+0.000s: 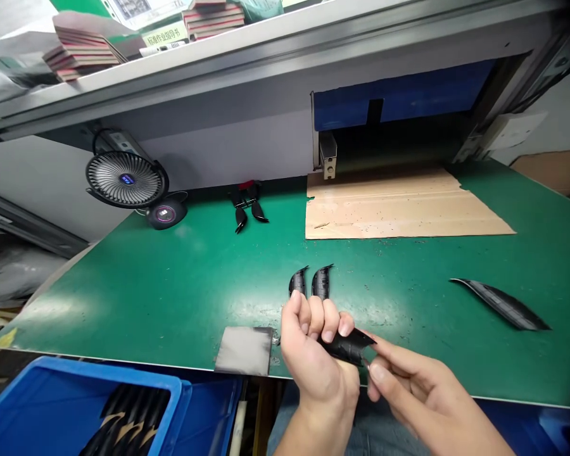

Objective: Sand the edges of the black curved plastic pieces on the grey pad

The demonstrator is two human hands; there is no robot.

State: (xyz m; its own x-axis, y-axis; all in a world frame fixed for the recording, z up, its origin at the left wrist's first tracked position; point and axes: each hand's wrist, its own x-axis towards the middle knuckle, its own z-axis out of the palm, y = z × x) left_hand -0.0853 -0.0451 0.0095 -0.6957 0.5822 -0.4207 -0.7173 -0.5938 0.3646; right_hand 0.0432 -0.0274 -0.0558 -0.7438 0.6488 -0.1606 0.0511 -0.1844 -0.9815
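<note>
Here, from the head camera, the left hand (pixel 313 354) was closed around a small black curved part (pixel 349 346), fingers curled over its near end, while the right hand (pixel 408 386) pinched the part's pointed far end between thumb and forefinger; both hands hung just over the table's near edge. Two like black parts (pixel 311 282) stood side by side on the green table (pixel 171 285) just beyond the left knuckles, which I took for pieces already handled. A longer black strip (pixel 501 304) lay apart toward the right edge, untouched. Below the near-left corner a blue bin (pixel 42 399) held many more dark pieces, so most of the work seemed left.

A grey square pad (pixel 244 349) sat at the near edge, just left of the hands. Farther back lay a cardboard sheet (pixel 399 206), a small fan (pixel 126 180) near the far-left corner, and a few more black pieces (pixel 247 206) at the far edge. Nothing lay between the hands and the two parts.
</note>
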